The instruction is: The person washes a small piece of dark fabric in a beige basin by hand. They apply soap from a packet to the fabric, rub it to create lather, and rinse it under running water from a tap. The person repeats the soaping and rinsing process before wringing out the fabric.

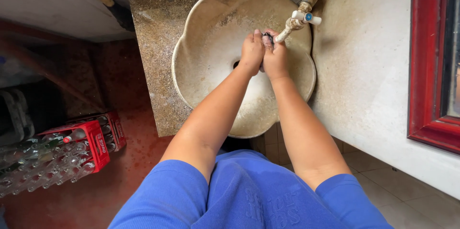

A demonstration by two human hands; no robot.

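I hold both hands together over the flower-shaped stone basin (206,70), right under the spout of the old wall tap (299,18). My left hand (252,51) and right hand (275,56) press side by side, fingers curled around a small dark thing (268,38) pinched between them; I cannot tell what it is. It looks light and hard, and probably wet and slippery, so a firm grip with the fingertips on both sides suits it best.
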